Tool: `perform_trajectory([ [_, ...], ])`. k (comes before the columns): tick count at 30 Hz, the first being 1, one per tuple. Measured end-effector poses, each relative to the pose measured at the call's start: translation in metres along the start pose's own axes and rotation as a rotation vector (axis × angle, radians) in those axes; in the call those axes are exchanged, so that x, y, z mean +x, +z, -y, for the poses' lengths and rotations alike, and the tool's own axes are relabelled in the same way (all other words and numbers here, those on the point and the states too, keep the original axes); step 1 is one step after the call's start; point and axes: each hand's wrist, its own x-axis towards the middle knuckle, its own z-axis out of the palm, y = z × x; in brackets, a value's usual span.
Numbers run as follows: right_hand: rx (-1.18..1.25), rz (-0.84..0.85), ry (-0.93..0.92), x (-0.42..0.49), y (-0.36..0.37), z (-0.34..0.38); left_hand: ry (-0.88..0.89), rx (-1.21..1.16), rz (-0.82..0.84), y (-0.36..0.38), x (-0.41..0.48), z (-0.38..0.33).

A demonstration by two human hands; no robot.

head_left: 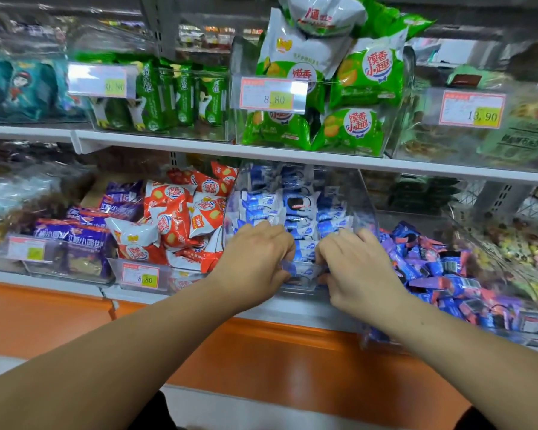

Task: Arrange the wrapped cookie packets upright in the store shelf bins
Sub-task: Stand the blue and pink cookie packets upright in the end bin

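A price tag point(271, 94) on the upper shelf's middle bin says 8.80. The tag point(472, 110) on the bin near the shelf's right edge says 13.90. On the lower shelf, the tag point(140, 276) under the red packets point(174, 221) says 8.80.

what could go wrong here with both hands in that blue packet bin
1. Both hands, left hand and right hand, work at the low front lip of the clear bin, so blue cookie packets could spill forward over it.
2. The red-and-white packets are heaped loosely right beside the left wrist; a nudge might topple some.
3. Fingers are hidden, so grip is uncertain.
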Motion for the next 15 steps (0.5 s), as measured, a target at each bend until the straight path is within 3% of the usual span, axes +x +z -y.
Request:
perform_trajectory([
  [6,-0.049,0.080,0.001,0.008,0.008,0.003,-0.009,0.105,0.055,0.006,0.007,0.007],
  [15,-0.074,0.299,0.030,0.004,0.026,0.007,-0.070,0.068,0.198,0.031,0.011,0.012],
])
